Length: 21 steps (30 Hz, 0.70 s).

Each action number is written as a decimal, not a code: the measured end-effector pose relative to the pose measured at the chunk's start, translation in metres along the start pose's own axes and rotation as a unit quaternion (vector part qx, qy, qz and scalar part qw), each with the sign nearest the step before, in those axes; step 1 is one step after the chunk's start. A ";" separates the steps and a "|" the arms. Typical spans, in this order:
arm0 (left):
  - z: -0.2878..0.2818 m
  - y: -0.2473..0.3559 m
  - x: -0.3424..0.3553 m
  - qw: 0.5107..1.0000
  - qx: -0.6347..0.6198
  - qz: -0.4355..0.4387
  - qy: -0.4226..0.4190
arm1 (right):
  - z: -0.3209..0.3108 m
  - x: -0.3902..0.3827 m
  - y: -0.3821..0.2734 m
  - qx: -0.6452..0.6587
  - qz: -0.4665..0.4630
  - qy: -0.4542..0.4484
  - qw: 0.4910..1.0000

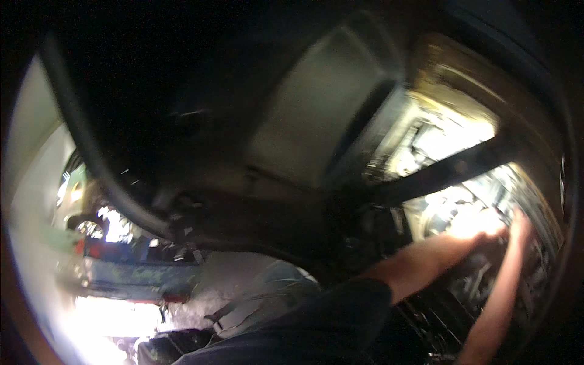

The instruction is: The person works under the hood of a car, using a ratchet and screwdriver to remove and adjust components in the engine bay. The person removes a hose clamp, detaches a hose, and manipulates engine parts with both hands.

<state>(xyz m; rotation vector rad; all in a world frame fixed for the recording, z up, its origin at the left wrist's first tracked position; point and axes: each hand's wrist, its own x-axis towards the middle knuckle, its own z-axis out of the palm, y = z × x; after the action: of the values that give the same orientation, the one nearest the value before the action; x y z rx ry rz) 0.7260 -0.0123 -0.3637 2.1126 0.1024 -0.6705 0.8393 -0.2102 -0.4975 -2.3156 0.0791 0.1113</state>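
My left arm, in a dark short sleeve, stretches to the right into a brightly lit vehicle engine bay. My left hand is overexposed, and its fingers are lost in glare. From the lower right comes my right forearm, with my right hand close beside the left one, near the bay's far side. Motion blur smears its fingers. Metal and dark parts surround both hands; what they touch cannot be made out. A dark bar crosses the opening just beyond my hands.
A large dark panel hangs overhead, its curved edge running down the left. To the lower left are a blue, worn bench-like thing and grey floor. Strong light glares at the bottom left.
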 end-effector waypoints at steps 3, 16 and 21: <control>-0.005 -0.003 -0.007 0.999 0.041 -0.012 -0.007 | 0.007 -0.022 -0.025 0.132 -0.020 0.030 0.991; -0.015 -0.021 0.005 0.988 0.143 -0.024 0.060 | 0.020 -0.029 -0.074 -0.072 -0.053 0.135 0.987; 0.003 -0.036 0.018 0.982 0.164 -0.012 0.093 | 0.017 -0.038 -0.087 -0.059 -0.010 0.127 0.990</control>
<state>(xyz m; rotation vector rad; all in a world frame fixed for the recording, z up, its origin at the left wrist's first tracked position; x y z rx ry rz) 0.7289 0.0041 -0.4008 2.4928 0.1282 -0.5301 0.8085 -0.1378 -0.4420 -2.4369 0.1831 -0.1954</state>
